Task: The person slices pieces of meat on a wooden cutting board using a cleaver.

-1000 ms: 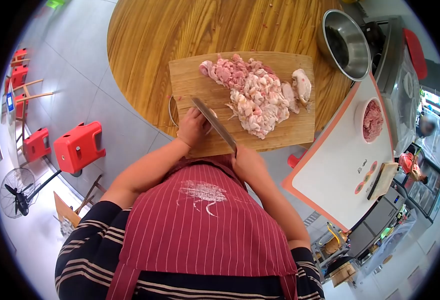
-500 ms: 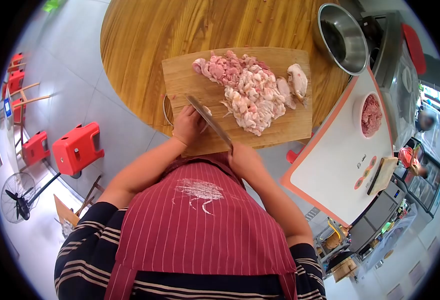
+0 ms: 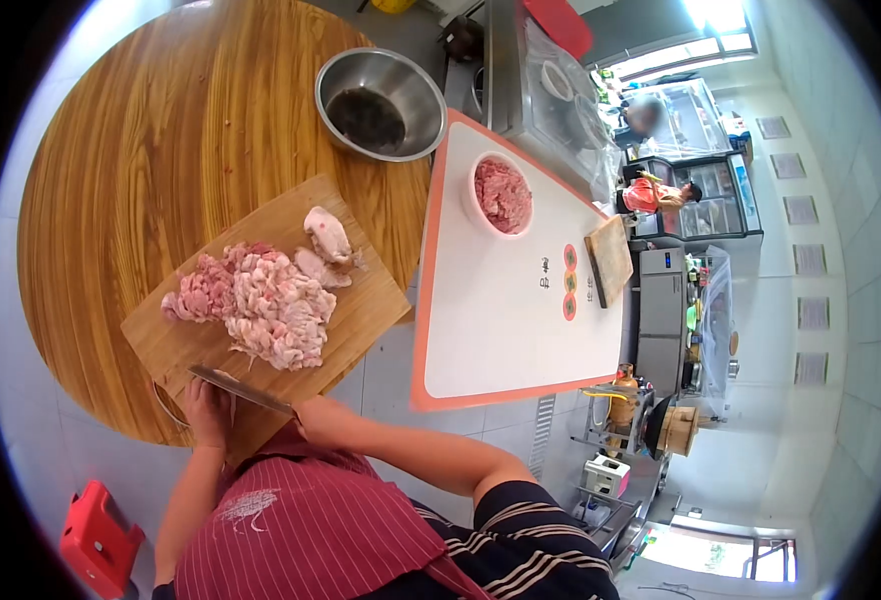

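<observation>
My right hand [image 3: 313, 418] is closed around the handle of a kitchen knife [image 3: 246, 391]. Its blade slants across the near edge of the wooden cutting board [image 3: 369, 290], just beside my left hand [image 3: 207, 412]. The left fingers are curled down on the board, over a small pale piece of meat that they mostly hide. Beyond the blade lies a heap of chopped pink and whitish meat [image 3: 279, 312]. Two larger pale pieces of meat [image 3: 328, 235] lie at the board's far right side.
The board rests on a round wooden table [image 3: 151, 130]. A steel bowl [image 3: 426, 115] with dark liquid stands at its far right. On the adjoining white table [image 3: 471, 330] are a bowl of minced meat [image 3: 503, 195] and a wooden block [image 3: 611, 262]. People stand by distant fridges. A red stool [image 3: 101, 540] is lower left.
The head view has swung to the right, so the board and hands now appear farther left and tilted. Both hands keep their places at the knife and the board's near edge.
</observation>
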`<state>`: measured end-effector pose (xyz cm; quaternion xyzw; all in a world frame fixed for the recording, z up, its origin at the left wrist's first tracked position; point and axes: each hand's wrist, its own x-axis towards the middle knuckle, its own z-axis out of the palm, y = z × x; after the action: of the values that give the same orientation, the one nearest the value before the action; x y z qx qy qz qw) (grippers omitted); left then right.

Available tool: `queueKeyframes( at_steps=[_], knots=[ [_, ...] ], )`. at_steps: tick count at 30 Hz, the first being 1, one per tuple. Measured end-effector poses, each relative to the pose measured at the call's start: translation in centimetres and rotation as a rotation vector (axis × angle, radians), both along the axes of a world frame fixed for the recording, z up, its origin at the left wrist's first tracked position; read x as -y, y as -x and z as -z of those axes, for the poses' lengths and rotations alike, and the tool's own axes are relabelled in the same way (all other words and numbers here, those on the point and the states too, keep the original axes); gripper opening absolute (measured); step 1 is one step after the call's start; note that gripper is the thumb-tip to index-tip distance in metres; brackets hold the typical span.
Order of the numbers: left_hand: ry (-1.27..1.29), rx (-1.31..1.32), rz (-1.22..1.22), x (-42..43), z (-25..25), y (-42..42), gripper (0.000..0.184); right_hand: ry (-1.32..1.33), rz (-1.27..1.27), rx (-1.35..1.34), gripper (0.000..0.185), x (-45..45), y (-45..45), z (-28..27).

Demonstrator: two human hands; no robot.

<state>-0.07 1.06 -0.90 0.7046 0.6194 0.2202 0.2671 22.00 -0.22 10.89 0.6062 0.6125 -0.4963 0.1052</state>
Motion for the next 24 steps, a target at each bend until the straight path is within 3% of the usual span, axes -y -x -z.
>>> queueKeyframes(
  at_steps=[2, 4, 9, 12, 14, 17, 20, 24],
  knots=[
    [0.056, -0.033, 0.01, 0.1, -0.1, 0.2, 0.033, 0.059, -0.038, 0.005, 0.02, -0.6, 0.9, -0.2],
    [-0.19, -0.001, 0.013, -0.1, 0.3, -0.1, 0.031, -0.098, 0.008, -0.01, 0.021, -2.7, 4.1, 1.8],
    [-0.246, -0.005, 0.095, 0.2, 0.1, 0.4, 0.032, -0.203, 0.005, -0.088, 0.022, -5.5, 8.4, 3.5],
    [-0.177, 0.041, 0.067, 0.6, -0.8, 0.5, 0.027, -0.176, -0.11, -0.062, 0.022, -5.1, 4.7, 1.6],
    [-0.152, 0.059, 0.056, 1.1, -1.5, 0.6, 0.025, -0.148, -0.13, -0.116, 0.023, -3.7, 0.8, 4.6],
    [-0.205, 0.119, 0.083, 0.6, -2.7, -0.1, 0.02, -0.264, -0.097, -0.102, 0.023, -2.2, -3.3, 4.4],
    [-0.235, 0.094, 0.028, 0.7, -1.9, -0.3, 0.022, -0.392, 0.009, -0.078, 0.023, -0.8, -3.1, 3.6],
    [-0.231, 0.075, 0.041, 0.5, -1.0, 0.1, 0.025, -0.212, 0.041, -0.044, 0.023, 0.6, 0.4, 0.1]
  ],
)
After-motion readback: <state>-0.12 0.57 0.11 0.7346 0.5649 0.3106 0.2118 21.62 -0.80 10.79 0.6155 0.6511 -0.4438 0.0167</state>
